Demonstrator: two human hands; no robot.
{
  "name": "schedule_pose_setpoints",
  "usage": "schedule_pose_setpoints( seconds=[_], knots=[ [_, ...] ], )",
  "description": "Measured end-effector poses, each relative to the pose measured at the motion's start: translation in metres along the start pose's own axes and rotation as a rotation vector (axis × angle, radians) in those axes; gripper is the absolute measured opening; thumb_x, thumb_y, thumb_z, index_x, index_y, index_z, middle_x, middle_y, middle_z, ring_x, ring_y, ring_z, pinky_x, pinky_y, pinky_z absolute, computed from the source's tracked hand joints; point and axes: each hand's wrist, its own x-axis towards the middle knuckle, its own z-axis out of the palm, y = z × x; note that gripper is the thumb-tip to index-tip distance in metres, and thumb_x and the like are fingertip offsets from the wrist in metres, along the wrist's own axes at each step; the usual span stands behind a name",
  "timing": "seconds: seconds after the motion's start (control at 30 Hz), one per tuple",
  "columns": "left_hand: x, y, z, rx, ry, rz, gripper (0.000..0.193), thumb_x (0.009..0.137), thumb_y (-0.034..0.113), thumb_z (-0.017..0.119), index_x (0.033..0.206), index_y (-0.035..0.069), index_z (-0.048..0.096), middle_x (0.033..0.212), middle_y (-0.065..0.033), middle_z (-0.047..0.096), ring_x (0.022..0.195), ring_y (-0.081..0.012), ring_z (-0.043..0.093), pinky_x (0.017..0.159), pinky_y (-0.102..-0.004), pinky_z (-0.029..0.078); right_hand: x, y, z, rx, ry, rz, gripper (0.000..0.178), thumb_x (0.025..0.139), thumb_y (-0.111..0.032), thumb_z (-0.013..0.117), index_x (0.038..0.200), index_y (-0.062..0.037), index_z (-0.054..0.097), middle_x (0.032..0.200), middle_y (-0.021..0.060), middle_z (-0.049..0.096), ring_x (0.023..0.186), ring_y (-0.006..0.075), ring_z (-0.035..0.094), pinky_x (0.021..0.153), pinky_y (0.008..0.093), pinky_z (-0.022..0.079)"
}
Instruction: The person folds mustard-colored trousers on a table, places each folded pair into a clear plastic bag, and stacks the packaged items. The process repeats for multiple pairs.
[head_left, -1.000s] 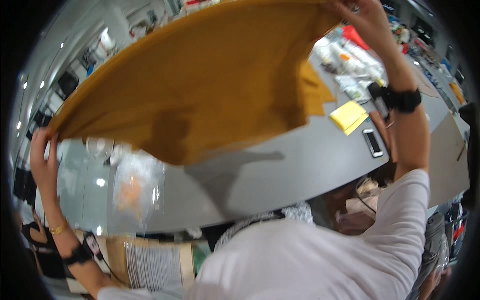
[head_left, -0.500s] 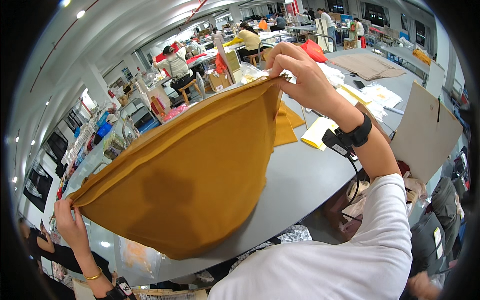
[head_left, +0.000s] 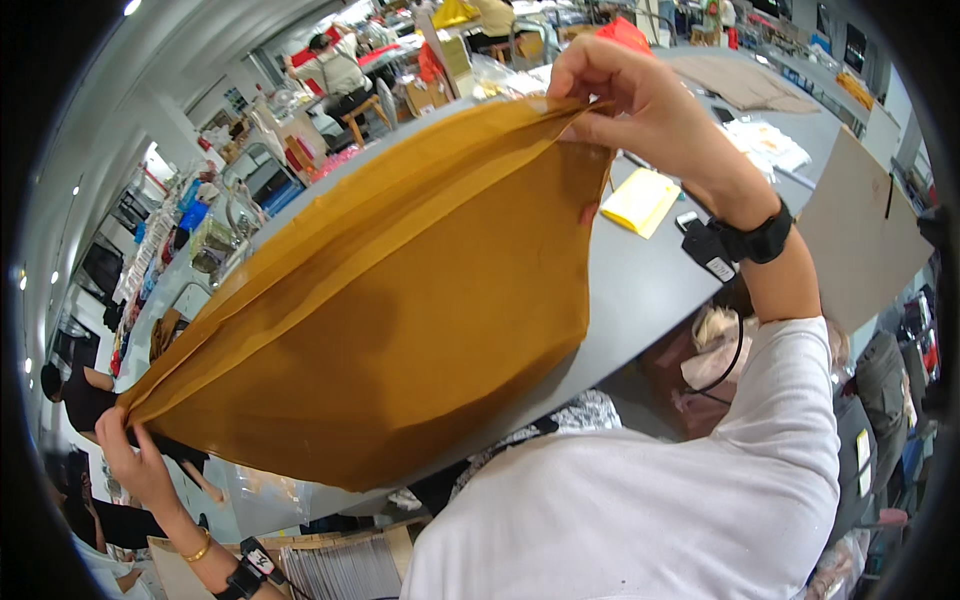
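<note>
A large mustard-brown piece of cloth (head_left: pixel 450 290) hangs stretched between my two hands above the grey table. Its upper edge is layered, with a seam or fold running along it. My left hand (head_left: pixel 135 455) pinches one end of that edge, low at the left. Higher up at the right, my right hand (head_left: pixel 640 110) grips the other end between thumb and fingers. Below the edge the cloth sags in a wide curve and hides much of the tabletop. Each wrist wears a black strap with a small device.
Right of the cloth, a folded yellow piece (head_left: pixel 641 202) lies on the grey table (head_left: pixel 640 290). A beige cloth (head_left: pixel 745 82) is spread farther back. A pale board (head_left: pixel 865 230) stands at the right edge. Other people work at the back and far left.
The cloth has been raised and drawn wider, its layered edge showing more broadly. My right hand has moved up and to the right, while my left hand shifted slightly left. The view has tilted downward.
</note>
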Motion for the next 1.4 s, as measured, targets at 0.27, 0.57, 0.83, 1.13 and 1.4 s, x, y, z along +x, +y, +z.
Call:
schedule_pose_setpoints(
  seconds=[0.27, 0.57, 0.83, 1.13, 1.4],
  knots=[
    [0.04, -0.082, -0.035, -0.154, 0.27, -0.386, 0.033, 0.106, 0.008, 0.062, 0.139, 0.003, 0.062, 0.132, -0.0139, 0.068, 0.121, -0.0252, 0.066, 0.103, -0.0364, 0.053, 0.03, -0.046, -0.048, -0.432, 0.078, -0.359, 0.022, 0.096, 0.003, 0.071, 0.117, 0.0058, 0.071, 0.106, 0.011, 0.075, 0.09, 0.0112, 0.072, 0.08, 0.0258, 0.063],
    [0.093, -0.045, 0.235, -0.175, -0.271, 0.072, 0.046, 0.101, 0.03, 0.07, 0.142, 0.013, 0.056, 0.125, -0.0133, 0.073, 0.111, -0.0348, 0.071, 0.089, -0.0408, 0.056, 0.147, 0.198, -0.003, -0.346, -0.163, 0.138, 0.011, 0.09, -0.006, 0.075, 0.097, 0.0034, 0.076, 0.076, 0.0042, 0.073, 0.072, 0.0129, 0.068, 0.067, 0.0309, 0.055],
    [0.028, 0.013, 0.41, -0.177, -0.657, -0.241, 0.044, 0.089, 0.017, 0.074, 0.13, 0.008, 0.06, 0.121, -0.0266, 0.069, 0.116, -0.0444, 0.063, 0.095, -0.0523, 0.053, 0.136, 0.467, 0.125, -0.67, -0.209, 0.237, 0.043, 0.096, -0.021, 0.078, 0.131, -0.0023, 0.062, 0.115, 0.0134, 0.069, 0.109, 0.0283, 0.069, 0.096, 0.0359, 0.055],
    [-0.155, 0.105, 0.265, -0.594, -0.652, 0.065, 0.028, 0.097, 0.02, 0.072, 0.119, 0.003, 0.069, 0.127, -0.0142, 0.069, 0.121, -0.0362, 0.063, 0.103, -0.044, 0.052, -0.056, 0.282, 0.218, -0.279, -0.532, 0.094, 0.042, 0.085, -0.005, 0.081, 0.125, -0.0009, 0.066, 0.133, 0.0178, 0.064, 0.129, 0.0388, 0.058, 0.108, 0.0432, 0.047],
    [-0.259, 0.159, 0.111, -0.592, -0.908, -0.345, 0.075, 0.077, 0.039, 0.087, 0.139, 0.005, 0.062, 0.147, -0.0158, 0.056, 0.135, -0.0374, 0.053, 0.113, -0.047, 0.044, -0.188, 0.127, 0.197, -0.403, -0.703, 0.251, 0.09, 0.059, -0.025, 0.096, 0.139, -0.0047, 0.061, 0.145, 0.0162, 0.057, 0.132, 0.043, 0.054, 0.11, 0.0518, 0.046]
  ],
)
